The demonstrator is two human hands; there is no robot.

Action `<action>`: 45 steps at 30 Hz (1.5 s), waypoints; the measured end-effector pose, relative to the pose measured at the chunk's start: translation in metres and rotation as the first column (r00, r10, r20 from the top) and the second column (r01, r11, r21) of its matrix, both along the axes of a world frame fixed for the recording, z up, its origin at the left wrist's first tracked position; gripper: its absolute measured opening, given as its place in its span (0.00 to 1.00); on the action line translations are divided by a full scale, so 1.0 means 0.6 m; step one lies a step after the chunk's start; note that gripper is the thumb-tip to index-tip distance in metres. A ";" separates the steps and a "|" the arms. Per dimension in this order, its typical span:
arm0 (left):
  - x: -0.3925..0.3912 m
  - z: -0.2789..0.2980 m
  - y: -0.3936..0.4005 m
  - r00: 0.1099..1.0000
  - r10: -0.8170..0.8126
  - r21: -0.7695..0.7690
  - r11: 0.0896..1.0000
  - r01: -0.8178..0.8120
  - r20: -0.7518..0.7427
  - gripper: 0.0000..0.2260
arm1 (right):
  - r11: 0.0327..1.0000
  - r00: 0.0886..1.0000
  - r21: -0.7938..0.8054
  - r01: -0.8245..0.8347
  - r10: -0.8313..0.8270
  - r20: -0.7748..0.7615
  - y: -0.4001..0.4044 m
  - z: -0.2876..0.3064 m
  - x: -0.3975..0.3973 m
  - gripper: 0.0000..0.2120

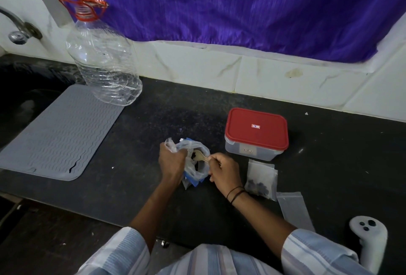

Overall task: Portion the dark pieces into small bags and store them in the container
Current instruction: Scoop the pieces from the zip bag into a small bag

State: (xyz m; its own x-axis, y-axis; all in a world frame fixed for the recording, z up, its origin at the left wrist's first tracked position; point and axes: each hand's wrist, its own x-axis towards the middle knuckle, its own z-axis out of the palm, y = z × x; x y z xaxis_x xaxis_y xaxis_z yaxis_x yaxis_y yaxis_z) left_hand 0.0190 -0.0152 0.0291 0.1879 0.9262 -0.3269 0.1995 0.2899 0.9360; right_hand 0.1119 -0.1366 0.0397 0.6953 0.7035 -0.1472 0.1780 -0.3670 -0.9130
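Observation:
My left hand (171, 162) grips the rim of a clear plastic bag (193, 166) with blue edges, holding its mouth open on the black counter. My right hand (224, 170) pinches the handle of a pale spoon (200, 156) whose bowl is inside the bag among dark pieces (194, 155). A small clear bag with dark pieces (261, 179) lies flat to the right of my right wrist. An empty small bag (294, 208) lies nearer the counter's front edge. The container (256, 145) with its red lid (256, 128) on stands behind them.
A large clear plastic bottle (103, 57) with an orange handle stands at the back left by a grey ribbed mat (57, 134). A tap (18, 28) and sink are at far left. A white controller (370, 241) sits at the front right. Purple curtain (219, 4) hangs behind.

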 end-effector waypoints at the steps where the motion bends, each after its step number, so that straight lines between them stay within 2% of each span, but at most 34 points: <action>1: 0.002 -0.001 -0.001 1.000 0.006 0.021 1.000 -0.006 -0.007 0.22 | 1.000 1.000 0.008 0.018 -0.018 -0.024 -0.002 -0.002 -0.001 0.10; 5: -0.001 -0.001 -0.003 1.000 -0.015 0.036 0.999 0.016 -0.021 0.25 | 0.996 0.985 0.023 0.091 -0.087 -0.151 -0.006 -0.006 -0.001 0.09; 7: -0.005 -0.002 0.002 0.998 -0.043 0.031 0.999 0.044 -0.035 0.25 | 0.997 0.976 0.028 0.073 -0.066 -0.209 -0.010 -0.006 0.000 0.08; 9: -0.008 -0.010 0.004 0.996 -0.080 0.052 0.995 0.082 -0.049 0.28 | 0.998 0.969 0.029 0.059 -0.050 -0.240 -0.013 -0.006 0.001 0.08; 12: -0.011 -0.022 0.005 0.992 -0.105 0.068 0.992 0.110 -0.065 0.32 | 0.994 0.965 0.043 0.101 -0.087 -0.246 -0.019 -0.005 0.001 0.09; 18: -0.014 -0.008 0.000 0.988 -0.124 0.076 0.988 0.131 -0.086 0.21 | 0.985 0.965 0.093 0.145 -0.120 -0.231 -0.039 0.004 0.004 0.09; 30: -0.019 0.001 -0.014 0.983 -0.124 0.182 0.972 0.148 -0.135 0.23 | 0.968 0.957 0.174 0.179 -0.130 -0.260 -0.069 0.044 0.008 0.09; 36: -0.031 0.002 -0.019 0.979 -0.116 0.331 0.928 0.168 -0.170 0.18 | 0.962 0.982 0.266 0.066 -0.015 -0.189 -0.057 0.103 -0.001 0.09; 40: -0.036 -0.006 -0.020 0.972 -0.138 0.410 0.888 0.207 -0.192 0.15 | 0.968 0.994 0.247 -0.047 0.071 -0.089 -0.033 0.120 -0.013 0.09; 45: -0.034 0.004 -0.029 0.957 -0.151 0.493 0.830 0.260 -0.249 0.13 | 0.977 0.997 0.204 -0.061 0.069 -0.032 -0.020 0.123 -0.017 0.10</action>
